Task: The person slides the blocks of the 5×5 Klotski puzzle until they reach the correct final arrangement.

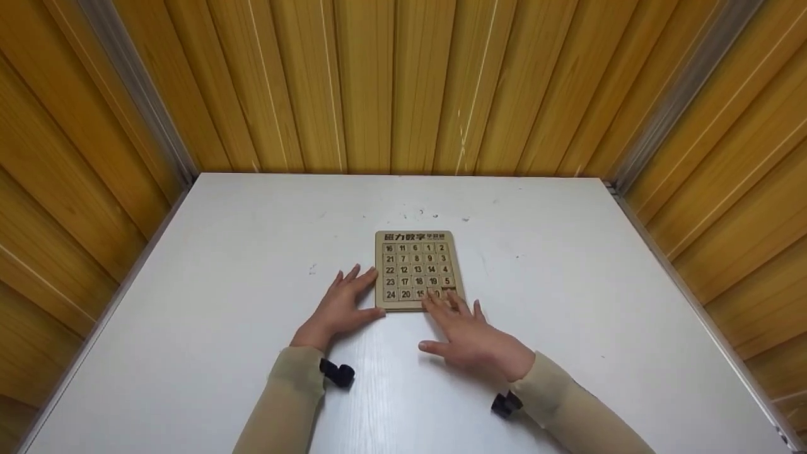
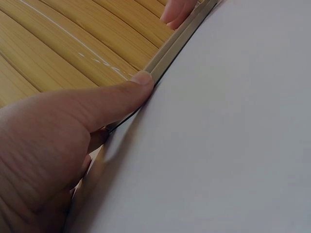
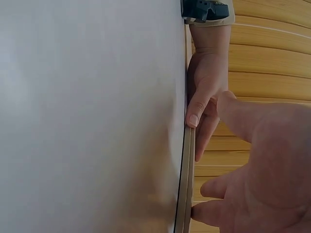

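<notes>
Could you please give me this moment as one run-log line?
left hand: touching number puzzle, lower left | right hand: over lower-right tiles | puzzle: flat on white table

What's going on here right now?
A person has both bare hands at a tan number puzzle that lies flat on a white table. The left hand touches its near left corner, thumb at the near edge and fingers at the left side. The right hand reaches over the near right corner, fingertips at the bottom row and partly hiding it. A dark strip shows just below the tile marked 5; the fingers hide what lies under it.
</notes>
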